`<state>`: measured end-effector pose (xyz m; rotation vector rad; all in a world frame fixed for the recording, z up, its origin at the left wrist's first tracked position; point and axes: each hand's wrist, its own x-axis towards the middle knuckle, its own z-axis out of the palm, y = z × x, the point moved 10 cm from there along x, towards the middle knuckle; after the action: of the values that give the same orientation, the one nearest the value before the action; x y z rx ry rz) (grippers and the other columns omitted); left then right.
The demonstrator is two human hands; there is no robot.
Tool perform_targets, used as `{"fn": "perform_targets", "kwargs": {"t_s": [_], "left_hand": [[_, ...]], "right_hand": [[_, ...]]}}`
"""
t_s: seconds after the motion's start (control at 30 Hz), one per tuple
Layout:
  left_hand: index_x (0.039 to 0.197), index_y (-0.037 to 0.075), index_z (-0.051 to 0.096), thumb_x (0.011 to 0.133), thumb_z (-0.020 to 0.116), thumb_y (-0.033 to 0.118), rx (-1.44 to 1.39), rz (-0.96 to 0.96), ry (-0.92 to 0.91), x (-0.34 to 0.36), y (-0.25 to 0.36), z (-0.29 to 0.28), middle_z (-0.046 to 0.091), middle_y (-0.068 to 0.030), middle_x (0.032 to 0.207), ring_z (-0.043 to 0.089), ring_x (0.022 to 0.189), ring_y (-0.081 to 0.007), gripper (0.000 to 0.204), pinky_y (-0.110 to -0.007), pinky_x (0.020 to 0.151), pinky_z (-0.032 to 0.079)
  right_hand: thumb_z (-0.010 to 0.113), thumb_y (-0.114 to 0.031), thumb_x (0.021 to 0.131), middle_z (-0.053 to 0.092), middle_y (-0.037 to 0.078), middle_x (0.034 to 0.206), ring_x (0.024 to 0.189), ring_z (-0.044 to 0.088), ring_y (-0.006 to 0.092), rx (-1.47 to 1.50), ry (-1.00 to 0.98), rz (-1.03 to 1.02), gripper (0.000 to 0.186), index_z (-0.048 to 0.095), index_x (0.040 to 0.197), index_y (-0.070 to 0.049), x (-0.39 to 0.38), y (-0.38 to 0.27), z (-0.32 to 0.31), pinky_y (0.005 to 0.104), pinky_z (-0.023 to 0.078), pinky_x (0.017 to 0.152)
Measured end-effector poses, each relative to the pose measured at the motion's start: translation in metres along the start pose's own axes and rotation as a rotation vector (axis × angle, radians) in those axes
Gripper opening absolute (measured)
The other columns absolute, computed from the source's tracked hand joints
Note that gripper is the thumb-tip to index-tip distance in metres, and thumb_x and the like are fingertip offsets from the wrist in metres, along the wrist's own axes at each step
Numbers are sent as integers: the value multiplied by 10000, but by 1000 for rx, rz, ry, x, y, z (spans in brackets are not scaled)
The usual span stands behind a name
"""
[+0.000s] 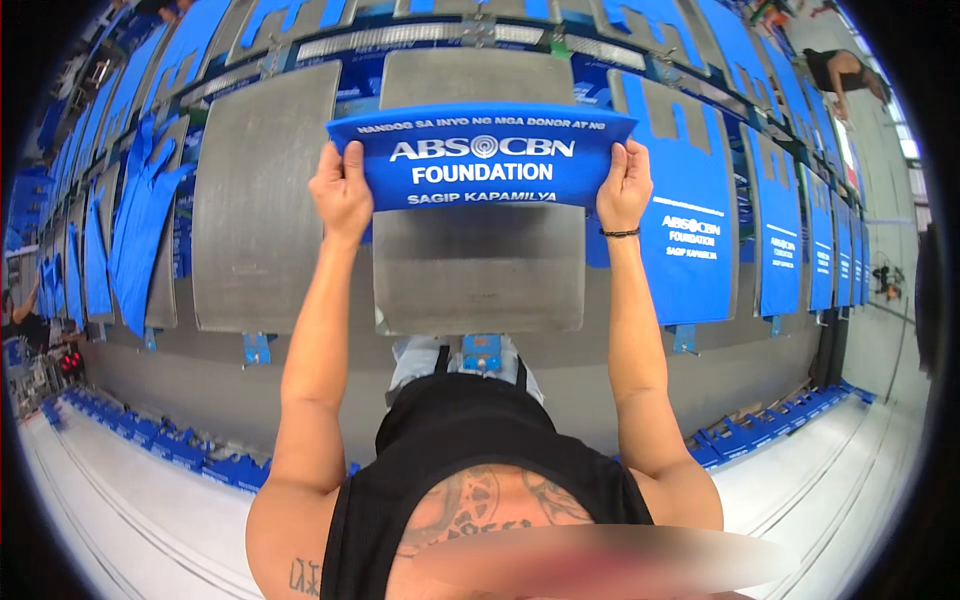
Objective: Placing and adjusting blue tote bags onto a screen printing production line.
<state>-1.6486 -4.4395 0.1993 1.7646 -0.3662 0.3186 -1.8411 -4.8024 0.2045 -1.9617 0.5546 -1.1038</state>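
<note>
A blue cloth bag (480, 190) with white print on it is stretched between my two hands. My left hand (343, 192) pinches its left edge, the thumb on the printed face. At the opposite edge my right hand (625, 188), with a dark bracelet at the wrist, grips it the same way. The bag is raised and bowed over a bare grey printing platen (478, 275), covering part of it. Whether its far end touches the platen is hidden.
Another bare platen (265, 210) stands to my left, beside one with a crumpled blue bag (145, 220). Printed bags (690, 200) lie on platens to my right. A metal rail (420, 38) runs behind. Another person (845, 75) is at far right.
</note>
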Motion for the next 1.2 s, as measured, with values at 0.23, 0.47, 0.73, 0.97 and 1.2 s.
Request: {"fn": "perform_targets", "kwargs": {"t_s": [0.23, 0.47, 0.73, 0.97, 1.2], "left_hand": [[852, 4, 578, 979, 469, 342, -151, -143, -252, 60, 12, 29, 543, 19, 706, 450, 698, -48, 377, -238, 634, 395], [690, 7, 449, 967, 495, 313, 4, 257, -37, 65, 61, 2, 409, -9, 610, 342, 615, -107, 415, -299, 540, 336], [840, -7, 535, 967, 488, 228, 187, 42, -11, -90, -40, -23, 487, -97, 656, 441, 630, -132, 271, -294, 589, 416], [784, 2, 491, 973, 470, 295, 264, -228, -131, -145, -111, -25, 441, -131, 608, 416, 586, -126, 349, -328, 553, 400], [771, -6, 480, 969, 430, 352, 524, -319, -228, -118, -125, -10, 554, -246, 701, 551, 649, -412, 412, -457, 604, 417]], "right_hand": [[568, -223, 931, 548, 25, 611, 562, 434, 69, 32, -191, 157, 236, 556, 894, 10, 50, -9, 17, 267, 356, 501], [566, -221, 929, 511, 41, 636, 603, 453, 119, 106, 52, -130, 240, 551, 848, 4, 50, -35, -4, 284, 411, 573], [509, -158, 938, 584, 193, 782, 669, 589, 301, -87, -55, 18, 154, 545, 932, -8, -110, 45, -14, 371, 462, 619], [526, -232, 936, 608, 196, 735, 680, 616, 354, -172, -281, 318, 212, 565, 909, -25, -166, 106, 11, 378, 467, 588], [555, -304, 902, 651, 195, 855, 812, 623, 378, -379, -475, 389, 272, 609, 906, -37, -125, 129, 44, 432, 486, 725]]}}
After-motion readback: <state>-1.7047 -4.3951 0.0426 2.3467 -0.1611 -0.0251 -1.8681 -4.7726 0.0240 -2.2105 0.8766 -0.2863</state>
